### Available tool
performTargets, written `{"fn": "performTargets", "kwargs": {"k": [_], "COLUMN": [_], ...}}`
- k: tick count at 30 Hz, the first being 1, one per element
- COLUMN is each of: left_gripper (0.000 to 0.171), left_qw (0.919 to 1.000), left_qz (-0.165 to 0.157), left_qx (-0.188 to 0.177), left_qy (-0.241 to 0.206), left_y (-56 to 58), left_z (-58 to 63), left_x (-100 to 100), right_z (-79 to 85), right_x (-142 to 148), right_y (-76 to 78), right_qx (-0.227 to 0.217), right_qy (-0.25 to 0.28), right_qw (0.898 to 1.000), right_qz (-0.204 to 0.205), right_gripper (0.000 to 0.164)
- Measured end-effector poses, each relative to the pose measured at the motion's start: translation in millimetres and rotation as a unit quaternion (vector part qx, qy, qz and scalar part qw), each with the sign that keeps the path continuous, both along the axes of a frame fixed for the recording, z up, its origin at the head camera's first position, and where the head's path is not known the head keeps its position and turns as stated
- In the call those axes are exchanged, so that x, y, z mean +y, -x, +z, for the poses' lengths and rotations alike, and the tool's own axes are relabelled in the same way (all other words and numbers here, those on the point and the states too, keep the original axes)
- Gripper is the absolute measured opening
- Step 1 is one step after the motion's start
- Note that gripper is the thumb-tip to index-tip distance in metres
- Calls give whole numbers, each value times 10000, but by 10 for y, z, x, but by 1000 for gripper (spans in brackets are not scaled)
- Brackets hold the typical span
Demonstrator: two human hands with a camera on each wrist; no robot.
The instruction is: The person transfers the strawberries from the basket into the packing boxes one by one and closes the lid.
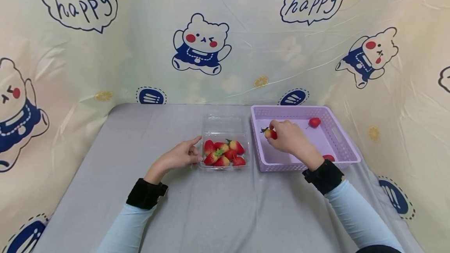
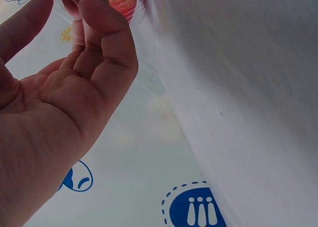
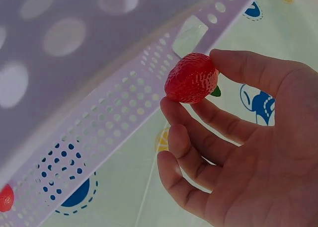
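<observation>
My right hand (image 1: 290, 138) pinches a strawberry (image 3: 192, 78) between thumb and fingertips, above the left part of the purple basket (image 1: 258, 145). The fruit is red with a paler top and green leaves. My left hand (image 1: 177, 155) holds the left edge of a clear plastic box (image 1: 207, 136), its thumb and bent fingers at the wall. Several strawberries (image 1: 230, 154) lie in the box, and its clear lid (image 1: 225, 122) is flipped up at the back. In the left wrist view, part of the box and its fruit shows past the fingers (image 2: 117, 53).
Inside the basket, one strawberry (image 1: 314, 122) lies at the back right and another red one (image 1: 328, 158) near the front wall, partly hidden by the right wrist. A grey cloth (image 1: 211, 214) covers the table. A printed curtain (image 1: 151, 42) hangs behind and at the sides.
</observation>
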State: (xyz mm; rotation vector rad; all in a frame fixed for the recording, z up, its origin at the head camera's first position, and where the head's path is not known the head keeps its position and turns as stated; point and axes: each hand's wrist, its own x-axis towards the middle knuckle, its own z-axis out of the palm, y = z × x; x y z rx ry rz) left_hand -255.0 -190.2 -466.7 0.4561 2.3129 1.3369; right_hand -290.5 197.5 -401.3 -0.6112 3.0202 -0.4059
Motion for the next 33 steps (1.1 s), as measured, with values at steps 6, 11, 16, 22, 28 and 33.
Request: {"fn": "performTargets", "kwargs": {"k": [6,11,16,22,28,33], "left_gripper": [83,83,83,83,82,83], "left_qw": [10000,10000,10000,10000,10000,9999], "left_qz": [10,21,8,28,3,34], "left_qx": [-12,-15,-16,-37,-8,-61], "left_qy": [19,13,20,46,83,90], "left_y": [-3,-2,1,0,7,8], "left_z": [1,9,2,9,21,17], "left_x": [-2,-1,-6,-2,-4,3], "right_z": [9,26,59,77,82,76], "right_x": [-40,-75,-112,-156,-215,-288], "right_y": [-19,-28,-61,-105,-143,-167], "right_qx": [37,152,146,167,171,181], "right_qy": [129,237,206,187,212,228], "right_qw": [9999,9995,9996,9995,9994,9993], "right_qz": [46,107,148,181,228,253], "right_gripper": [36,35,35,35,39,39]}}
